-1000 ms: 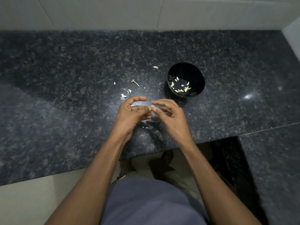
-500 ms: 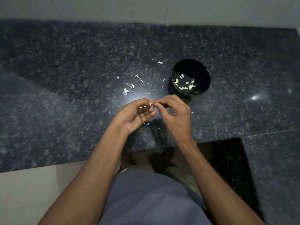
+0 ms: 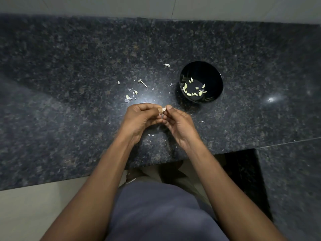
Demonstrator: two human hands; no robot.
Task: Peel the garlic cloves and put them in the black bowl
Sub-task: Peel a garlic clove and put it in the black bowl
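Pinching garlic clove (image 3: 163,110) between fingertips of left hand (image 3: 142,119) and right hand (image 3: 178,124); beyond fingers, black bowl (image 3: 215,75) holds peeled cloves (image 3: 193,90).

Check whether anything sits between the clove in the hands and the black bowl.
Nothing visible does. The garlic clove is pinched between the left hand and right hand; only bare countertop separates it from the black bowl.

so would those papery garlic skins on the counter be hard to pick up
Probably. The garlic skins look thin and curled, so likely very light and floppy. They lie on the polished granite counter, so they would probably slide or blow away rather than lift cleanly.
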